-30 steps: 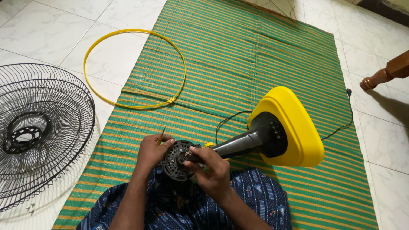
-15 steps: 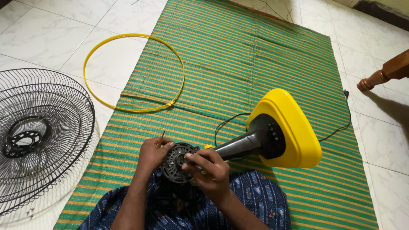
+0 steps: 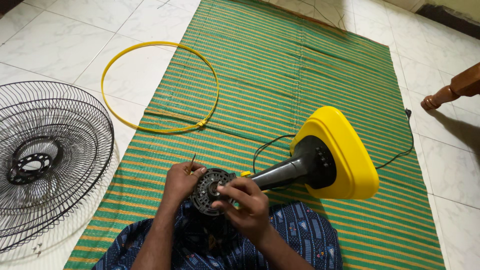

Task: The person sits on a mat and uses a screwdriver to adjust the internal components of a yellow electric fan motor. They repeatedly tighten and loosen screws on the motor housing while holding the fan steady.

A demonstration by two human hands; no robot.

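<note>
Head view, my read: left hand (image 3: 181,181) curled on fan motor (image 3: 212,191), thin rod pinched in fingers. Right hand (image 3: 246,202) fingertips closed on motor face. Motor sits over lap, dark neck to yellow base (image 3: 350,155) on green striped mat (image 3: 300,75).

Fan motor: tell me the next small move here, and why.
Probably bring the thin tool in the left hand down to the motor face. The right hand already has its fingertips at the motor's centre and steadies it, while the tool tip points up and away from it.
</note>
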